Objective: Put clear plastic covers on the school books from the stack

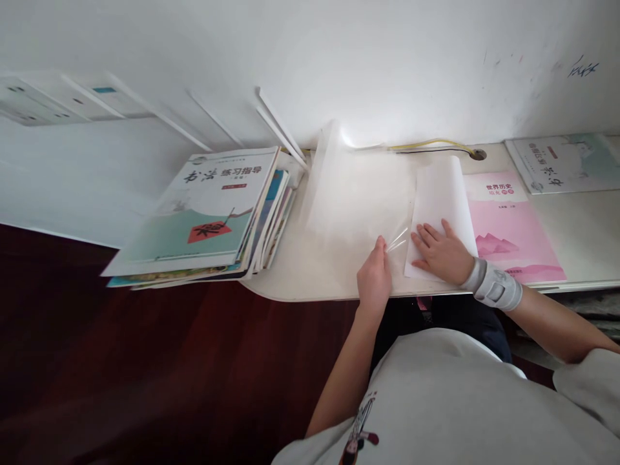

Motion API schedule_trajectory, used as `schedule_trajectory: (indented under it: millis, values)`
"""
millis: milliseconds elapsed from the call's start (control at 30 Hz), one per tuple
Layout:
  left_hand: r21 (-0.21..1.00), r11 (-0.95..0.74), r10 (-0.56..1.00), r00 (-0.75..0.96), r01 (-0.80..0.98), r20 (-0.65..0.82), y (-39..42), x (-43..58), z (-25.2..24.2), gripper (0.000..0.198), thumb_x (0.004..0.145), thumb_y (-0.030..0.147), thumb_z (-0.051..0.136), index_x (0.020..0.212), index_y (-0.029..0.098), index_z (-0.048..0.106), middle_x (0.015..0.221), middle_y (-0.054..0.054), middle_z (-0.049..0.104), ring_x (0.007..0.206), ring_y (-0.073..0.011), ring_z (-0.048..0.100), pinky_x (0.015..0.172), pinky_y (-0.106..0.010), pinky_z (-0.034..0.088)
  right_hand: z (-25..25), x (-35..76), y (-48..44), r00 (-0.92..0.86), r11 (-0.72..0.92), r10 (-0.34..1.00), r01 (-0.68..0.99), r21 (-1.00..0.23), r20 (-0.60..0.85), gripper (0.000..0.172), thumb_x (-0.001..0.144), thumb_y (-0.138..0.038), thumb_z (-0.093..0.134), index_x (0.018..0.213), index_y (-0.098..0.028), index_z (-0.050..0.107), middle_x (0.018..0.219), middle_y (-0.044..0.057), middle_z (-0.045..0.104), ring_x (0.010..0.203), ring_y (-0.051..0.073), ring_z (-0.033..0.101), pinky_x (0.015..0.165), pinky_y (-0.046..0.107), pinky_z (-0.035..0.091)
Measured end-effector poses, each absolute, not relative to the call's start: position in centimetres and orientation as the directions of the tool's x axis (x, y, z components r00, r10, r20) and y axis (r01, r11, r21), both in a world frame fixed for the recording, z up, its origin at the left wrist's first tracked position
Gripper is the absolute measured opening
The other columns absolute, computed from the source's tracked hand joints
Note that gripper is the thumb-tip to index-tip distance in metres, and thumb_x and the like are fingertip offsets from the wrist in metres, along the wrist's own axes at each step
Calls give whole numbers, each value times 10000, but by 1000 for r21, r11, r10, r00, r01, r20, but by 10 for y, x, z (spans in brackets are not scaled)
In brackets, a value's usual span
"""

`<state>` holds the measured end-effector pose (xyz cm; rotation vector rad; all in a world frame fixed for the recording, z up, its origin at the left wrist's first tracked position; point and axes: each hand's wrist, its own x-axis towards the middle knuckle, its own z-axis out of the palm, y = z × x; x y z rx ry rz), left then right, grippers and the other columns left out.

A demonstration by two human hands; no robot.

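Observation:
My left hand point(375, 278) pinches the near edge of a clear plastic book cover point(358, 194), pulling creases into it. The film spreads over the desk, and its far left edge stands up against the wall. My right hand point(443, 252) lies flat with fingers spread on a white page or flap point(440, 194). Right beside that flap is a pink booklet point(504, 226) with mountains on its front. How the flap joins the booklet is hard to make out. A grey wrist strap point(496, 287) is around my right wrist.
A stack of books point(208, 213) stands on the desk's left end, overhanging its edge. Another booklet point(557, 165) lies at the back right. A yellow cable point(431, 142) runs along the wall into a round hole point(478, 155). The desk's front edge point(300, 299) is close to my body.

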<state>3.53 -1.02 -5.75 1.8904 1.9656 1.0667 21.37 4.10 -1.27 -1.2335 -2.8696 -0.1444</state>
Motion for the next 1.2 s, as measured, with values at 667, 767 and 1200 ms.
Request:
schedule_trajectory:
  millis: [667,767,1200]
  values:
    - [245,-256,940,182,935,288,-6,45,-46,354,921,307,420,1214,216,598,1389,-100,480,1325,-297,376,1056,-471,370,16,242,108,-553,575,816,805,-145,165,489,915,-379,405,1320,-116,478,1454,188,357,1347,320,317,1066,513,285]
    - [233,-265,937,193,936,290,-6,44,-47,363,925,312,410,1224,207,587,1381,-116,486,1323,-297,380,1047,-478,375,-1,252,152,-405,425,905,877,-225,130,666,839,-497,510,1390,-145,383,1529,199,153,1389,406,142,1030,618,250]
    - [111,-649,675,504,752,539,-36,66,-33,396,857,476,533,1145,212,595,1159,-91,648,1202,-255,505,1086,-473,271,-27,238,168,-286,305,952,899,-315,107,625,818,-395,542,1372,-140,403,1529,183,152,1398,381,136,1047,545,309]
